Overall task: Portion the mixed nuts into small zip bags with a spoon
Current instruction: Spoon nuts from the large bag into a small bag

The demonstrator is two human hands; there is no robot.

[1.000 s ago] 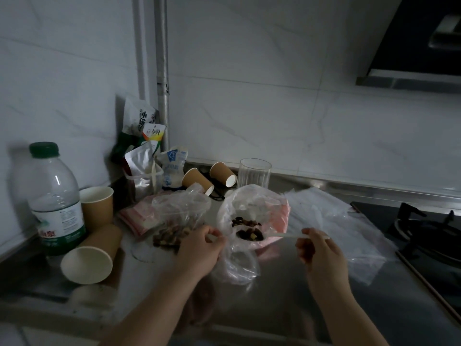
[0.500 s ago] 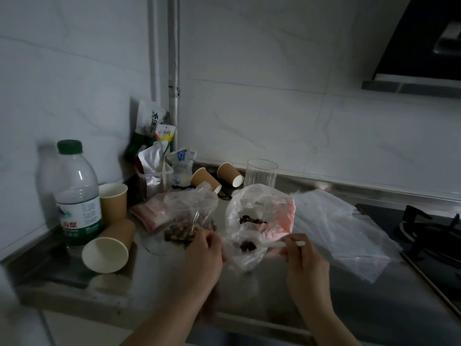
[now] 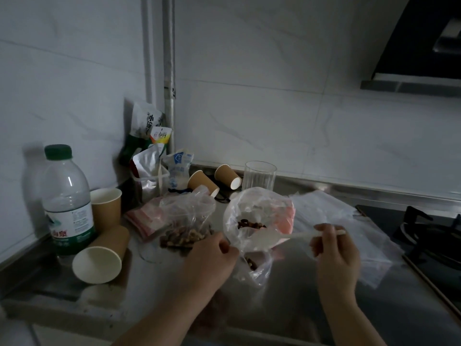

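My left hand (image 3: 212,255) pinches the edge of a clear plastic bag (image 3: 252,213) and holds its mouth open on the steel counter. A few dark nuts (image 3: 249,224) lie inside the bag, and a few more sit in its lower corner (image 3: 252,263). In my right hand (image 3: 334,248) I hold a white plastic spoon (image 3: 279,237) by the handle, its bowl reaching into the bag's mouth. To the left lies a second clear bag of mixed nuts (image 3: 185,232). A stack of small pink zip bags (image 3: 146,218) sits behind it.
A water bottle (image 3: 66,198) and several paper cups, one lying on its side (image 3: 99,258), crowd the left. Snack packets (image 3: 152,151) fill the corner, with a drinking glass (image 3: 259,174) beside them. Flat clear bags (image 3: 349,231) spread on the right, next to a gas hob (image 3: 434,236).
My right hand has pulled the spoon back to the right and up. Nuts have dropped into the bag's lower corner. The view has shifted.
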